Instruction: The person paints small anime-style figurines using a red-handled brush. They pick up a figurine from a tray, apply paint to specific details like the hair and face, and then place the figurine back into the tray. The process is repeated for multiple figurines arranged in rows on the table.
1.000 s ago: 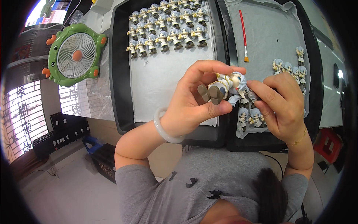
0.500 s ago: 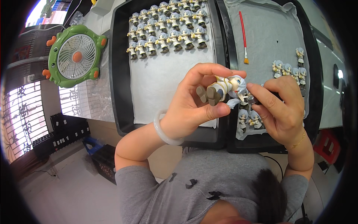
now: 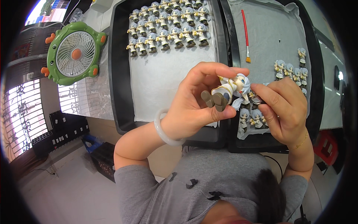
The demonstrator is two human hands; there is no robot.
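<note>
My left hand [image 3: 190,102] is closed around a small painted figurine [image 3: 227,89] with pale blue-white hair, a white and gold outfit and brown boots. The figurine lies sideways, boots toward my palm and head toward the right. Close by its head, my right hand [image 3: 286,106] pinches a small flat grey piece [image 3: 256,99], mostly hidden by the fingers, so its kind is unclear. The right fingertips are at the edge of the hair; whether they touch it I cannot tell. More such figurines [image 3: 256,118] lie under and beside my right hand.
A black tray [image 3: 118,74] on the left has paper with rows of figurines [image 3: 163,40]. The right black tray [image 3: 234,44] contains a red paintbrush [image 3: 245,37], a tiny dark bit [image 3: 279,41] and several figurines [image 3: 297,74]. A green fan [image 3: 75,54] stands far left.
The figurine has tipped slightly, with its boots lower and a little further right. Both hands have shifted only slightly, and the view has moved a little.
</note>
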